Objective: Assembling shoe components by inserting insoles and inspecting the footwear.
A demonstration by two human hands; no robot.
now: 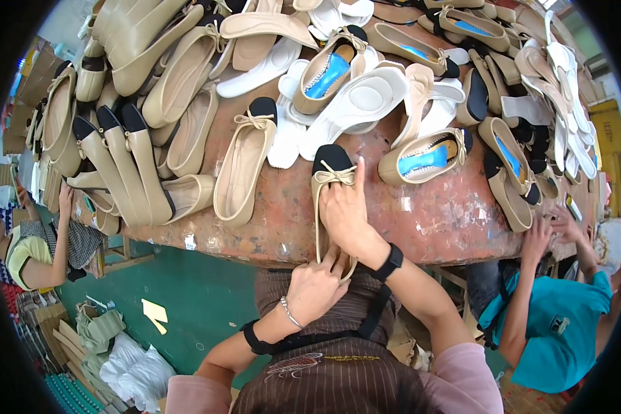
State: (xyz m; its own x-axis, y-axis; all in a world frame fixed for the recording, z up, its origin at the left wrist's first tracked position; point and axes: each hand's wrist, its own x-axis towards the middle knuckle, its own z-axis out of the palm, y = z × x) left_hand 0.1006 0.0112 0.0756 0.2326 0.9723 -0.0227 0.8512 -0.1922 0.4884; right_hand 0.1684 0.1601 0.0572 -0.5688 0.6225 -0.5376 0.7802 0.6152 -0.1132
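Note:
A beige ballet flat (332, 157) with a black toe cap and a thin bow lies at the table's near edge, toe pointing away from me. My left hand (313, 295) grips its heel end, the fingers curled over the rim. My right hand (345, 212) lies over the shoe's opening, one finger stretched along the side toward the toe and the others bent into the shoe. The inside of the shoe is mostly hidden under this hand. Left of it stands a similar flat (245, 165); to the right another flat (424, 157) shows a blue lining piece.
Several white insoles (357, 103) and beige flats are heaped across the reddish, worn table (421, 228). Flats stand on their sides in a stack (127, 162) at the left. One person (552, 317) in teal works at the right; another (38, 248) sits at the far left.

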